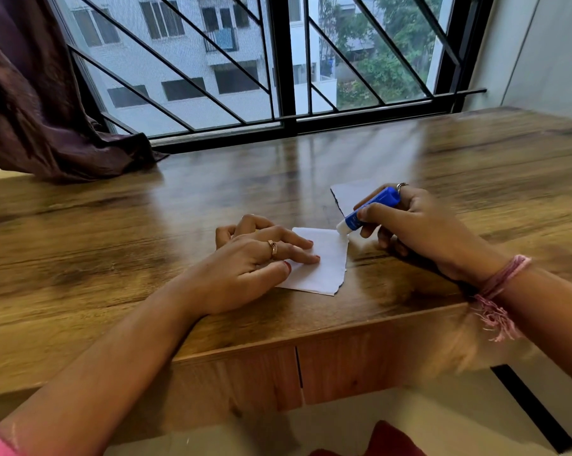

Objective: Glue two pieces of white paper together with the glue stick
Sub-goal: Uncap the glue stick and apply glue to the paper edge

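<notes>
Near paper [324, 264] pinned flat on surface [113, 232] by left hand [245, 268], fingers spread, against sliding; glue stick [370, 210] gripped by right hand [419, 225], tip pressed at paper's torn far-right corner; second paper [350, 195] just beyond

A wooden desk [146, 225] with drawers stands against a barred window [278, 60]; a brown curtain [31, 110] drapes its left corner, daylight glinting off the top

Likely home room: wooden desk [212, 192] at grilled window [278, 60], curtain [31, 110], apartment block outside.
</notes>
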`<move>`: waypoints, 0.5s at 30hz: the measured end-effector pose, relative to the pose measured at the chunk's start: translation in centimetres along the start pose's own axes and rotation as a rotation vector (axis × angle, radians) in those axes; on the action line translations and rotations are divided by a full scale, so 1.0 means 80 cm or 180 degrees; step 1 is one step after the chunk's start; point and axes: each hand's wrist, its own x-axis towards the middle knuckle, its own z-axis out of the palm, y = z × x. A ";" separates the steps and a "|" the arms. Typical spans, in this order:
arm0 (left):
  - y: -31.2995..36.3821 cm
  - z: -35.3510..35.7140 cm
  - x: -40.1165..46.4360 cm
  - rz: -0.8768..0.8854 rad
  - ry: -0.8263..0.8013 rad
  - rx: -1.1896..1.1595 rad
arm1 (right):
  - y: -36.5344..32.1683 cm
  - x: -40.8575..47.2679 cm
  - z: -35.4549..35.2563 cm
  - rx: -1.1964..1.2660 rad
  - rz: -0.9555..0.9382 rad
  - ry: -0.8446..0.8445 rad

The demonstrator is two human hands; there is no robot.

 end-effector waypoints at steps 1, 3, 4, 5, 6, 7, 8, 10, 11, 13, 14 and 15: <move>-0.001 0.000 0.000 -0.0006 -0.0004 -0.0002 | 0.000 0.000 0.000 -0.0018 0.0001 0.0000; -0.002 0.000 0.000 -0.0012 -0.0015 -0.0006 | 0.000 0.001 0.001 -0.0052 -0.0010 -0.0006; -0.002 0.000 0.001 -0.0016 -0.0020 -0.0016 | 0.000 0.000 0.001 -0.0064 -0.0015 -0.0015; -0.002 0.000 0.002 -0.0020 -0.0026 -0.0031 | 0.001 0.000 0.001 -0.0071 -0.0015 -0.0033; -0.001 0.000 0.002 -0.0023 -0.0031 -0.0052 | 0.001 0.001 0.001 -0.0075 -0.0012 -0.0058; -0.001 -0.001 0.002 -0.0028 -0.0033 -0.0076 | 0.002 0.001 0.000 -0.0082 -0.0011 -0.0072; -0.001 -0.001 0.002 -0.0037 -0.0032 -0.0098 | 0.003 0.002 0.000 -0.0086 -0.0011 -0.0063; -0.001 -0.001 0.003 -0.0061 -0.0027 -0.0121 | 0.004 0.003 -0.001 -0.0065 -0.0013 -0.0003; -0.001 -0.001 0.003 -0.0070 -0.0025 -0.0121 | 0.004 0.004 -0.002 -0.0051 -0.0016 0.0011; -0.001 -0.001 0.003 -0.0078 -0.0031 -0.0110 | 0.005 0.004 -0.002 -0.0049 -0.0017 -0.0027; -0.001 -0.001 0.003 -0.0080 -0.0038 -0.0108 | 0.006 0.004 -0.002 -0.0049 -0.0008 -0.0060; -0.001 -0.001 0.004 -0.0082 -0.0046 -0.0112 | 0.006 0.004 -0.001 -0.0042 0.0007 -0.0080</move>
